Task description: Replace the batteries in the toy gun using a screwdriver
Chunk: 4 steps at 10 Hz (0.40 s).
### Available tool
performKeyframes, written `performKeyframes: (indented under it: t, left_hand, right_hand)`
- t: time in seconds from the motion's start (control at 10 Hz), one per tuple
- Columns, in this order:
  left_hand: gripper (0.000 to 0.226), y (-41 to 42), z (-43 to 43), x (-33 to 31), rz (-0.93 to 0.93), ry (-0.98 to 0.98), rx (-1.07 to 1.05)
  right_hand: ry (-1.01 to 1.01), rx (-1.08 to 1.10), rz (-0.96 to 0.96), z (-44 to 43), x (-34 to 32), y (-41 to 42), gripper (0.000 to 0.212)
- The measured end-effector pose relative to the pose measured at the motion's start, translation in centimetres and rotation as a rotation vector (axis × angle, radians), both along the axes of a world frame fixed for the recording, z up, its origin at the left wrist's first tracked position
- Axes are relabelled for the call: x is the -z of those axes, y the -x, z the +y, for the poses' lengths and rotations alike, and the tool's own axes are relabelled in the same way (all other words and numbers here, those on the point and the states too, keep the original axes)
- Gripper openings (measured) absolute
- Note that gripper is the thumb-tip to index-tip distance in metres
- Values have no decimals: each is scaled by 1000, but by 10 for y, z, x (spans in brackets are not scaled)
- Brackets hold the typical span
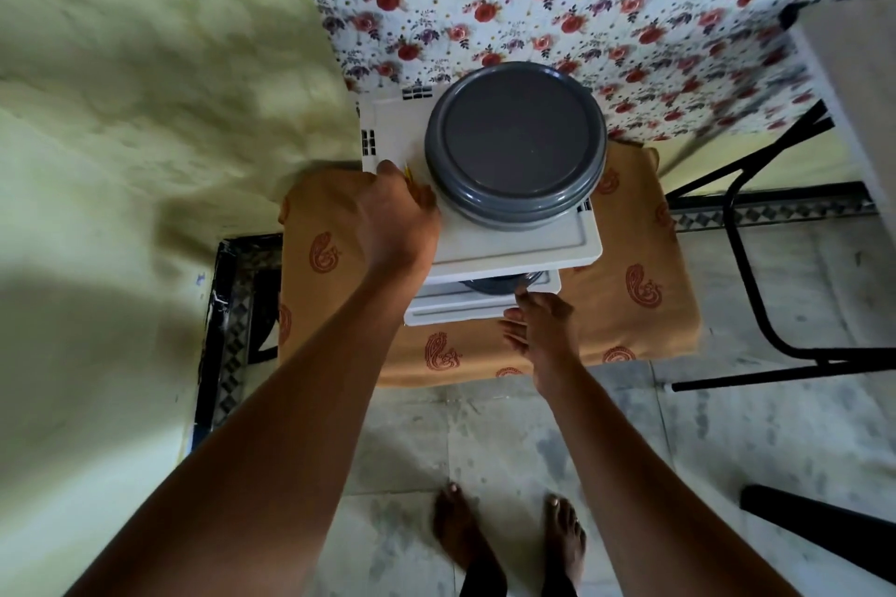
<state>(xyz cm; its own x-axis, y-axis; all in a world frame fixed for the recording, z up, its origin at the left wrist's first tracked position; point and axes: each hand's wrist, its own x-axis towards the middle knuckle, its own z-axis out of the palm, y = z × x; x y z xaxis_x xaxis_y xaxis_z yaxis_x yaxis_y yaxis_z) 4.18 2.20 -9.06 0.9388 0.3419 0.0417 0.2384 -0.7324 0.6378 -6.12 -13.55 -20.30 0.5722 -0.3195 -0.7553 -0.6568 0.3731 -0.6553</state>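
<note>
Left hand [397,213] atop drawers [523,247] — yellow sliver [407,172], axis hidden

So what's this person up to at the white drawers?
A person stands over a white plastic drawer unit set on an orange patterned cloth. The left hand rests on its top beside a grey round container, with something yellow peeking out past it. The right hand touches the front of a lower drawer that stands pulled out.
</note>
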Motion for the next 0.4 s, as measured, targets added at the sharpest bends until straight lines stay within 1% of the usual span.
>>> performKeyframes:
  t: [0.1,0.2,0.3,0.4]
  left_hand:
    - [19,-1,-1,3,-4,-49,4]
    - [21,2,0,6,-12,-49,30]
    - [24,6,3,6,-13,38,35]
    - [32,20,7,4,-45,80,-18]
  right_hand:
    - [-4,-14,-5,-1,-3,3,11]
    - [-14,-11,-25,-1,-8,4,9]
    - [4,-28,-33,-1,-19,7,5]
    - [42,-28,-80,0,-32,13,3]
